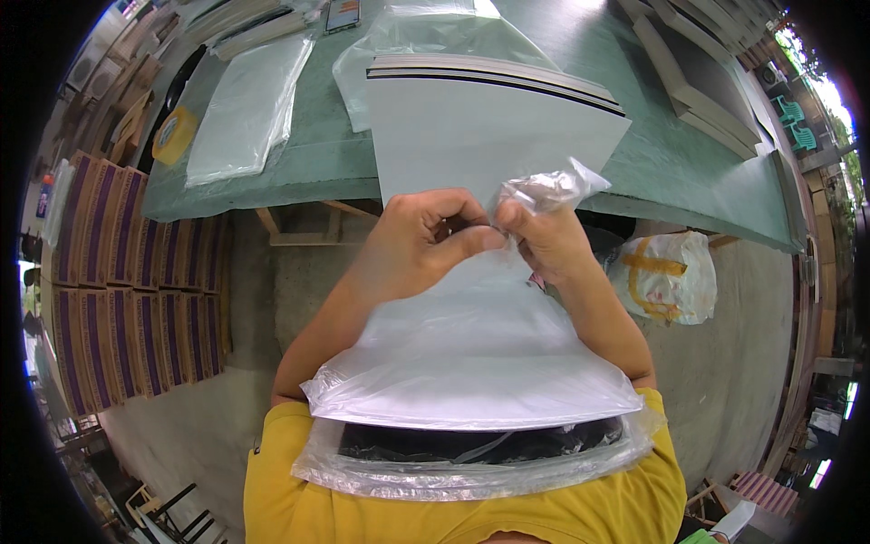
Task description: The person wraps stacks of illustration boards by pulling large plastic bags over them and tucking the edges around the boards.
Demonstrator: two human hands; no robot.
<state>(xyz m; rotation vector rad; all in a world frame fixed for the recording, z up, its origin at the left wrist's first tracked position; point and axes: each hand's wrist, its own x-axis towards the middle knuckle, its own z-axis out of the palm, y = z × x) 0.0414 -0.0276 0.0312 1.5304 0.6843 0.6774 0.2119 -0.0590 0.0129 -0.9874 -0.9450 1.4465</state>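
Observation:
A white panel in a clear plastic bag [471,363] leans against my front, with a dark layer showing below its near edge. At the far end of the bag, my right hand [550,238] is closed around a bunch of crumpled clear plastic [548,189]. Close beside it, my left hand [430,238] pinches the bag's plastic between thumb and fingers; the exact bit in the pinch is partly hidden. Just beyond my hands, a stack of white panels [480,122] with dark edges juts over the table's near edge.
The green table [326,172] carries a pile of clear plastic bags [249,109], a yellow tape roll [175,134], a phone [343,14] and thick panels [702,86] at right. Stacked cartons [136,281] stand left. A taped white bundle [671,276] sits under the table's right side.

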